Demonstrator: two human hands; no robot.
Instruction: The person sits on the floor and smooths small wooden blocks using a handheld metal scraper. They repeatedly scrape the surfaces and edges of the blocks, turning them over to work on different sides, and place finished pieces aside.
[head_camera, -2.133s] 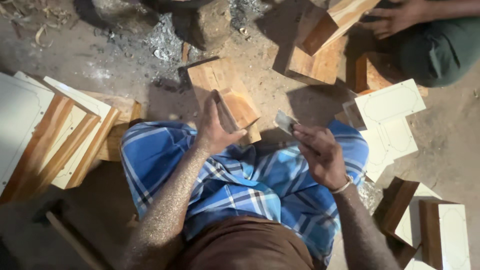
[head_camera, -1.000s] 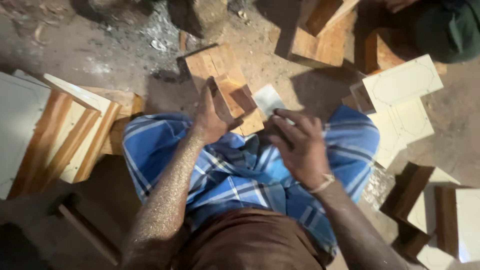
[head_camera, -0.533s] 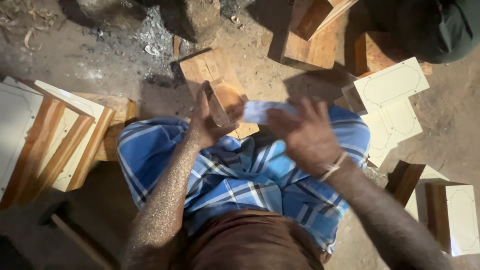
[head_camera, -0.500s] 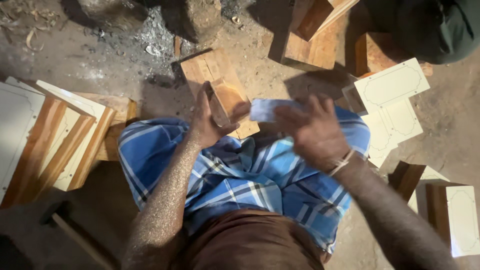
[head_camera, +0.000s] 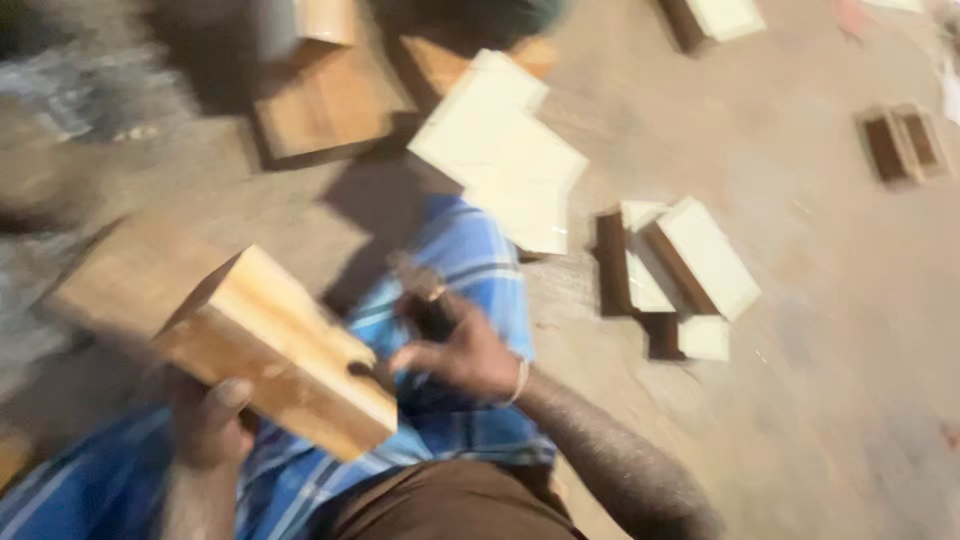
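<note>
Motion blur smears the whole view, and the lower part of the left hand (head_camera: 205, 425) runs off the bottom edge. That hand is closed around the underside of a pale wooden box piece (head_camera: 275, 350), thumb up against its near face, lifting it tilted above the blue checked cloth (head_camera: 470, 300) over the person's lap. The right hand (head_camera: 460, 350) is curled around a small dark object (head_camera: 425, 300) too blurred to identify; its fingers are bent inward, and how tightly they close cannot be made out. A pale band sits at that wrist. On the dusty floor (head_camera: 820, 400) beyond the knee lie flat cream panels (head_camera: 505, 145), and to the right an open dark-sided wooden frame (head_camera: 670, 275) with cream boards lying in and against it. Another wooden box (head_camera: 330, 100) sits at the top, its contents lost in blur
</note>
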